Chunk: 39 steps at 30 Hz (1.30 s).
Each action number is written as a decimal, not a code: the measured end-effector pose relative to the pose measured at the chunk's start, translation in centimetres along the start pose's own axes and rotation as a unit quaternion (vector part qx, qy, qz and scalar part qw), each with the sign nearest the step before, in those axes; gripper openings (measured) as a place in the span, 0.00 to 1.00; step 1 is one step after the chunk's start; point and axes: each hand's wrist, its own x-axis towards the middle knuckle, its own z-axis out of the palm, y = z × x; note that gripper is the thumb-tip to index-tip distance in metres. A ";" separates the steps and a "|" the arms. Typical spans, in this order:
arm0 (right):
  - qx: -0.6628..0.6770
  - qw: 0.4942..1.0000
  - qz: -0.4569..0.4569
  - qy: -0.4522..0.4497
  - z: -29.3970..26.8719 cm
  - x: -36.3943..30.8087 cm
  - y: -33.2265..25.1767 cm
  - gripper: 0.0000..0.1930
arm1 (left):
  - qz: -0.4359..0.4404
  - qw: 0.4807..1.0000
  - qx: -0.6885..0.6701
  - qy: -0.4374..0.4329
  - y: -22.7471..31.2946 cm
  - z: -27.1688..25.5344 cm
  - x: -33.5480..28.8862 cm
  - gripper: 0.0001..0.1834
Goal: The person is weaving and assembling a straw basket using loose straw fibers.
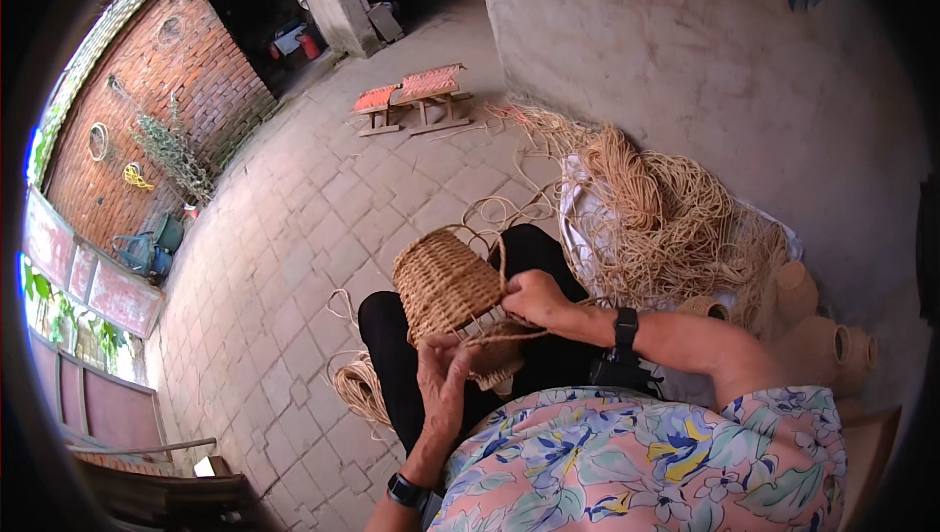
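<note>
Now | left hand [446, 375] grip closed on woven basket [448, 287] rim | right hand [534, 297] pinching strand [509, 334], fingertips hidden

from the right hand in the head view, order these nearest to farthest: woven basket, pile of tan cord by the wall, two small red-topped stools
1. Round tan woven wicker basket, touched by the right hand, on the lap.
2. Tangled pile of tan cord, just beyond, at the wall.
3. Two small red-topped wooden stools, far across the paving.

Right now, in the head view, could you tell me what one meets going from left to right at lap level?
Coil of cane on the paving → left hand → woven basket → right hand → heap of cane → finished woven jars.
</note>
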 end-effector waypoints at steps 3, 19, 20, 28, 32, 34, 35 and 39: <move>0.019 0.997 0.047 -0.060 -1.5 0.9 -4.5 0.06 | 0.006 0.990 -0.126 0.065 0.2 -0.6 1.6 0.13; 0.299 0.938 0.018 -0.177 -6.4 0.4 -3.0 0.07 | -0.097 0.967 -0.127 0.198 -2.6 -2.7 2.4 0.12; 0.281 0.943 0.034 -0.173 -5.6 0.4 -2.7 0.07 | -0.102 0.968 -0.117 0.199 -2.7 -2.8 2.4 0.12; 0.080 0.989 0.079 -0.101 -2.5 0.4 -2.3 0.09 | -0.097 0.969 -0.135 0.184 -2.2 -2.5 2.3 0.11; -0.083 0.989 0.099 -0.076 -1.5 1.3 -1.6 0.12 | -0.093 0.971 -0.119 0.184 -2.9 -2.6 2.3 0.11; -0.215 0.975 -0.036 0.031 0.0 2.7 1.1 0.12 | -0.088 0.969 -0.125 0.194 -3.1 -2.4 2.1 0.11; -0.217 0.975 -0.039 0.029 -0.2 2.5 0.7 0.12 | -0.082 0.967 -0.131 0.205 -3.3 -2.4 2.1 0.11; 0.011 0.995 0.006 -0.102 -1.8 0.8 -2.0 0.11 | -0.082 0.955 -0.175 0.224 -3.8 -3.8 2.5 0.11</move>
